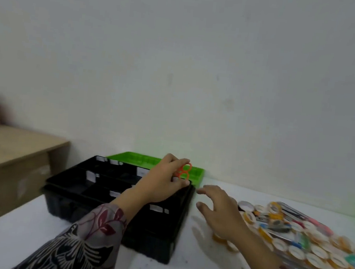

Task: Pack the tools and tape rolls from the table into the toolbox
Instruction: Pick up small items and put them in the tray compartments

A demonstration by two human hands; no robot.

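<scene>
Patterned sleeve (86, 241) at bottom edge, head view, grey with dark red leaf print, running up to the left hand (163, 181). Left hand sits over the far right corner of the toolbox (74, 189), a black tray split into several compartments with small white labels on the walls. Its fingers pinch the orange scissors (183, 171); only the two ring handles show, blades hidden behind the hand. Scissors are held above the tray's far rim, not yet set in a compartment. Green lid (134, 159) lies flat behind the tray, against the wall. Right hand (218, 213) hovers above the white table (7, 243), just right of the toolbox, fingers spread and loose, holding nothing; its shadow falls on the tabletop below. Further right, a heap of tape rolls (313, 251), mostly white and yellow-orange, mixed with tools (291, 210), including long metal ones; details blurred. Wooden bench (12, 150) stands left of the table.
</scene>
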